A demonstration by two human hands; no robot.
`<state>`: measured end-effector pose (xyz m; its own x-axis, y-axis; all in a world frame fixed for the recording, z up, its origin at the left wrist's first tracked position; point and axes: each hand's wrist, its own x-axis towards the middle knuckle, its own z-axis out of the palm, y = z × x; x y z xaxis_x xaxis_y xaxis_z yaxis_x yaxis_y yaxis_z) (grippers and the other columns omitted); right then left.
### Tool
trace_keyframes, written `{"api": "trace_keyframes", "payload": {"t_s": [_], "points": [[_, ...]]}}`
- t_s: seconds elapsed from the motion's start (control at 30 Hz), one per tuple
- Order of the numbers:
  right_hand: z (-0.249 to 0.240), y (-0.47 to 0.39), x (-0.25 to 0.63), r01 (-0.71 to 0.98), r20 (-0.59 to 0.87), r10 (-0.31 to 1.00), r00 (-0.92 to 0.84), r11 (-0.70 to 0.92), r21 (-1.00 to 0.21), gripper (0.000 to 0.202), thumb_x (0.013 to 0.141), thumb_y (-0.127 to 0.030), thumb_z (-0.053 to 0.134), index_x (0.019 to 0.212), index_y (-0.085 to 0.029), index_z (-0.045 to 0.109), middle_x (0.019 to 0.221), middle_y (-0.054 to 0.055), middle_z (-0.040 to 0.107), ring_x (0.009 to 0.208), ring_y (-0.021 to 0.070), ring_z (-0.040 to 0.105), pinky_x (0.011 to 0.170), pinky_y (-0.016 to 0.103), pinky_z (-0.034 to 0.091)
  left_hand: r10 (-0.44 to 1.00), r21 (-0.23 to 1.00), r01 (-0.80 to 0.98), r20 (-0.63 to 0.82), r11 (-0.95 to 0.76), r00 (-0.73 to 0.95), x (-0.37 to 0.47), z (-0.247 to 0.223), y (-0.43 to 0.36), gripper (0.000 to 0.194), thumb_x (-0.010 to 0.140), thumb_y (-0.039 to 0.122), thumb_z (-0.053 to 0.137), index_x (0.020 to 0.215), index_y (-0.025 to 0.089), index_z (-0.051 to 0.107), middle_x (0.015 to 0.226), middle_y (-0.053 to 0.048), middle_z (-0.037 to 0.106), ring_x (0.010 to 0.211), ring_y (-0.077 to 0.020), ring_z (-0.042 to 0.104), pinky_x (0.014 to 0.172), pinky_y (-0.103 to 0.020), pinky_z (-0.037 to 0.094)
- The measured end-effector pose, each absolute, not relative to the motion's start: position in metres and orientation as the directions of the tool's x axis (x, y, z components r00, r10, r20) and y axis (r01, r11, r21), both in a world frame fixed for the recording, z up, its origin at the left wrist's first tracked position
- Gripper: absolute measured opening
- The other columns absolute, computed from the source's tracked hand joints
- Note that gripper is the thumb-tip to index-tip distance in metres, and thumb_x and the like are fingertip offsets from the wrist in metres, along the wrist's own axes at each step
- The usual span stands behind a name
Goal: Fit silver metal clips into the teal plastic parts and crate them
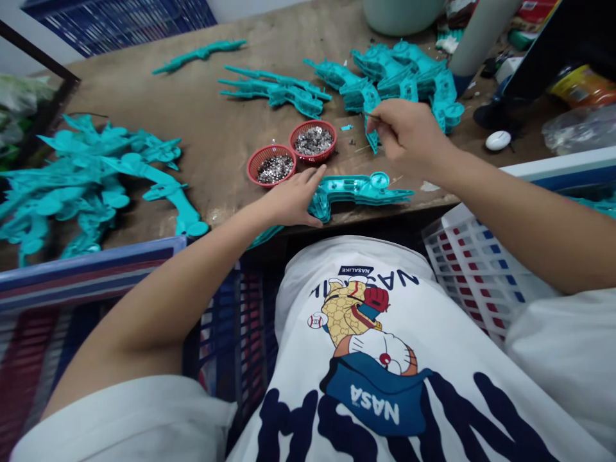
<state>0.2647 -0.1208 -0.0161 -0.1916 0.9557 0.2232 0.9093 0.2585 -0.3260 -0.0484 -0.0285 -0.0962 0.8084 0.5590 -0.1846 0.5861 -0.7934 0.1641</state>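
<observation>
My left hand (296,197) lies over a long teal plastic part (353,189) at the table's front edge. Its fingers are on the far side and its thumb on the near side, and the palm hides the part's middle. Further right, my right hand (409,135) is closed in a pinch above the table. Its fingertips are beside the end of another teal part (370,99); what they pinch is too small to make out. Just beyond my left hand stand two red baskets: the nearer basket (250,168) and the farther basket (333,144), both with small shiny metal pieces.
A tangled pile of teal parts (91,173) covers the table's left side. More teal parts (283,93) lie toward the back. A grey post (484,42) and a white computer mouse (498,140) are at right. A white crate (462,256) stands below the table edge.
</observation>
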Motion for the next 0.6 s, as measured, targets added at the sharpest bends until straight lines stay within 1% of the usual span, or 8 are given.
{"api": "trace_keyframes", "payload": {"t_s": [0.07,0.13,0.17,0.23,0.3,0.37,0.5,0.6], "points": [[-0.013,-0.124,0.269,0.92,0.182,0.961,-0.209,0.256,-0.297,0.053,0.113,-0.014,0.048,0.144,-0.018,0.09,0.143,0.02,0.09,0.127,0.0308,0.079,0.115,0.044,0.057,0.583,0.161,0.623,-0.235,-0.766,0.778,-0.057,-0.092,-0.015,0.135,0.089,0.046,0.098,0.204,0.014,0.036,0.199,-0.028,0.057,0.181,-0.0487,0.063,0.149,-0.054,0.055],[-0.009,-0.129,0.27,0.921,0.111,0.961,-0.254,0.275,-0.277,0.049,0.11,-0.017,0.056,0.139,-0.018,0.095,0.127,0.017,0.092,0.114,0.0305,0.081,0.104,0.044,0.057,0.602,0.154,0.647,-0.257,-0.747,0.756,-0.061,-0.088,-0.006,0.11,0.089,0.043,0.091,0.191,0.017,0.061,0.18,-0.022,0.076,0.166,-0.0479,0.077,0.142,-0.054,0.062],[-0.008,-0.131,0.27,0.918,0.069,0.956,-0.285,0.293,-0.267,0.045,0.111,-0.02,0.059,0.137,-0.018,0.097,0.12,0.016,0.092,0.109,0.0309,0.081,0.1,0.044,0.056,0.608,0.155,0.653,-0.257,-0.741,0.751,-0.063,-0.086,-0.003,0.099,0.088,0.044,0.09,0.183,0.019,0.071,0.172,-0.021,0.081,0.16,-0.0485,0.08,0.139,-0.055,0.064],[-0.006,-0.136,0.268,0.911,-0.012,0.936,-0.351,0.339,-0.237,0.036,0.114,-0.029,0.068,0.13,-0.017,0.099,0.112,0.015,0.091,0.103,0.0319,0.081,0.094,0.045,0.054,0.621,0.176,0.663,-0.244,-0.727,0.745,-0.065,-0.083,0.002,0.09,0.087,0.047,0.09,0.173,0.02,0.078,0.166,-0.019,0.084,0.154,-0.0489,0.082,0.137,-0.057,0.066],[-0.011,-0.137,0.265,0.907,-0.07,0.914,-0.4,0.383,-0.176,0.03,0.116,-0.039,0.077,0.123,-0.02,0.099,0.113,0.014,0.092,0.104,0.0331,0.081,0.091,0.044,0.053,0.642,0.215,0.674,-0.207,-0.706,0.738,-0.069,-0.078,0.006,0.092,0.089,0.052,0.089,0.174,0.019,0.077,0.169,-0.019,0.082,0.157,-0.048,0.08,0.139,-0.058,0.064],[-0.025,-0.134,0.262,0.906,-0.099,0.901,-0.421,0.413,-0.092,0.031,0.117,-0.048,0.082,0.125,-0.024,0.099,0.119,0.013,0.093,0.109,0.034,0.082,0.091,0.042,0.054,0.676,0.254,0.687,-0.145,-0.68,0.723,-0.074,-0.07,0.01,0.098,0.094,0.062,0.087,0.18,0.018,0.07,0.179,-0.019,0.077,0.165,-0.0478,0.074,0.144,-0.062,0.06],[-0.07,-0.116,0.253,0.911,-0.056,0.911,-0.408,0.41,0.029,0.058,0.113,-0.068,0.09,0.152,-0.025,0.093,0.135,0.017,0.093,0.119,0.0363,0.085,0.095,0.04,0.057,0.748,0.284,0.718,-0.004,-0.636,0.664,-0.086,-0.044,0.014,0.119,0.104,0.096,0.069,0.19,0.016,0.052,0.195,-0.014,0.06,0.178,-0.0471,0.054,0.158,-0.072,0.043],[-0.089,-0.102,0.246,0.939,-0.117,0.934,-0.336,0.343,0.037,0.066,0.104,-0.069,0.1,0.149,-0.021,0.093,0.132,0.02,0.093,0.12,0.0395,0.087,0.097,0.042,0.059,0.726,0.278,0.686,0.07,-0.673,0.684,-0.086,-0.021,0.007,0.121,0.107,0.099,0.061,0.191,0.012,0.046,0.196,-0.018,0.054,0.18,-0.0457,0.048,0.163,-0.066,0.036]]}}
